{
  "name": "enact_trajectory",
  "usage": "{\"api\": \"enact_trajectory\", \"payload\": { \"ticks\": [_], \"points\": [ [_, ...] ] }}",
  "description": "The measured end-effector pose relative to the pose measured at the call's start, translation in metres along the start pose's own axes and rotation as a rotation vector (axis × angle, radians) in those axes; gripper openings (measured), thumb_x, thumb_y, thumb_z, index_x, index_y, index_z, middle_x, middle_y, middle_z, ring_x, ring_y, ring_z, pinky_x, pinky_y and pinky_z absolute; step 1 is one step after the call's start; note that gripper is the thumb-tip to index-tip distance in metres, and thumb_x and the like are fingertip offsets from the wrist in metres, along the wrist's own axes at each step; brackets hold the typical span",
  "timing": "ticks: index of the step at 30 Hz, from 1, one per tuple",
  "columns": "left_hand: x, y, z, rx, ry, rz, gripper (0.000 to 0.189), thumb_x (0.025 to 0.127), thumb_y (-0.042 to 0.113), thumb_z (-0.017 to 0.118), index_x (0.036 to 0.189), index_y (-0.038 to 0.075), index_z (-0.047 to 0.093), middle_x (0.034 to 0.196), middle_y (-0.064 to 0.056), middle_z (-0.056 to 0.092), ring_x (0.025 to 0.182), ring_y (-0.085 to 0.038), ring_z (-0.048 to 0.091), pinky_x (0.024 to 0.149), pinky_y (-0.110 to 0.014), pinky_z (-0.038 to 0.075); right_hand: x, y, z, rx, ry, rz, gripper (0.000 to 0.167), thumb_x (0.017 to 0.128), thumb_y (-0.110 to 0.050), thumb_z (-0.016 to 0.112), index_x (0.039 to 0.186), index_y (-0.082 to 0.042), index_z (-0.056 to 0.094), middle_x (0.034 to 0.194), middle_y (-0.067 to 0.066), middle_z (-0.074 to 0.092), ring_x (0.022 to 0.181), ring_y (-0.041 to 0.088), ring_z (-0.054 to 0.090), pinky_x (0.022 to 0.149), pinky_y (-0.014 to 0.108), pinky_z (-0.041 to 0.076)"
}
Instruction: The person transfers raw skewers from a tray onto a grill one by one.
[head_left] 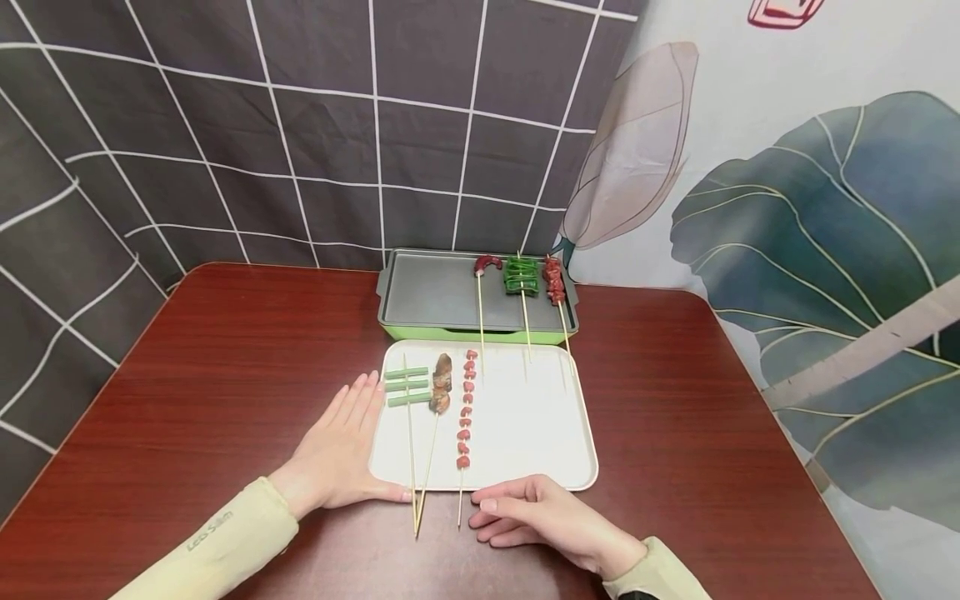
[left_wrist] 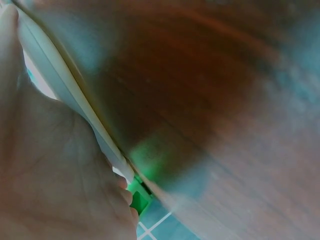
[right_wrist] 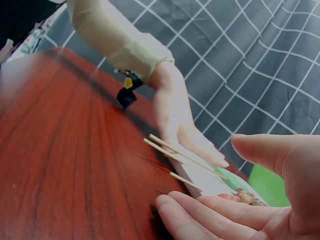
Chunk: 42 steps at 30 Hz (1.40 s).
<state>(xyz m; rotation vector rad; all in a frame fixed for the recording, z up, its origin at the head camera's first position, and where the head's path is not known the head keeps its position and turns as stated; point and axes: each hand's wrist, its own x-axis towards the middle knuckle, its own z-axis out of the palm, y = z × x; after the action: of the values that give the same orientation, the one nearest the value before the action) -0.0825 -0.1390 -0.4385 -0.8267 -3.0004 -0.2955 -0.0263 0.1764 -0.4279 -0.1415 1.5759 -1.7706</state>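
My left hand lies flat along the left side of a white tray, fingers straight at its edge and thumb at the front rim by two sticks. On the tray are a skewer of green stalks, a skewer of browned chunks and a long skewer of small red pieces. The sticks poke out over the front rim. My right hand hovers at the tray's front edge, just right of the red skewer's stick end. In the right wrist view its thumb and fingers are apart with nothing between them.
Behind the tray stands a grey grill plate with a green base. On its right side lie a dark red curled skewer, a green pepper-like skewer and a red meat-like skewer, sticks reaching over the tray. Checked cloth hangs behind the wooden table.
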Motion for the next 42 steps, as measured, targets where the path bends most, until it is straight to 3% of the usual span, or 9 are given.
{"api": "enact_trajectory", "payload": {
  "ticks": [9,27,42],
  "points": [
    [0.000,-0.001,0.002,-0.010,0.019,0.004,0.142,0.065,0.094,0.059,0.150,-0.016,0.031,0.160,-0.032,0.023,0.149,-0.044,0.021,0.121,-0.051,0.018,0.004,0.006,0.005,0.079,-0.064,0.024,0.047,0.101,-0.018,0.063,0.135,0.014,0.055,0.114,0.024,0.070,0.099,0.024,0.072,0.087,0.034,0.058],
    [0.000,0.002,-0.002,0.022,-0.019,-0.012,0.142,0.066,0.093,0.059,0.151,-0.016,0.030,0.161,-0.032,0.023,0.149,-0.042,0.022,0.121,-0.051,0.019,0.009,0.009,0.010,0.123,-0.110,-0.016,0.050,0.101,-0.013,0.062,0.139,0.016,0.047,0.117,0.025,0.069,0.100,0.023,0.071,0.090,0.036,0.057],
    [0.001,0.002,-0.003,0.029,-0.015,-0.003,0.139,0.067,0.092,0.060,0.151,-0.016,0.031,0.159,-0.032,0.026,0.149,-0.043,0.023,0.121,-0.051,0.019,0.009,0.007,0.008,0.150,-0.028,-0.066,0.046,0.098,-0.007,0.064,0.134,0.017,0.051,0.099,0.015,0.072,0.091,0.017,0.072,0.083,0.031,0.059]
  ]
}}
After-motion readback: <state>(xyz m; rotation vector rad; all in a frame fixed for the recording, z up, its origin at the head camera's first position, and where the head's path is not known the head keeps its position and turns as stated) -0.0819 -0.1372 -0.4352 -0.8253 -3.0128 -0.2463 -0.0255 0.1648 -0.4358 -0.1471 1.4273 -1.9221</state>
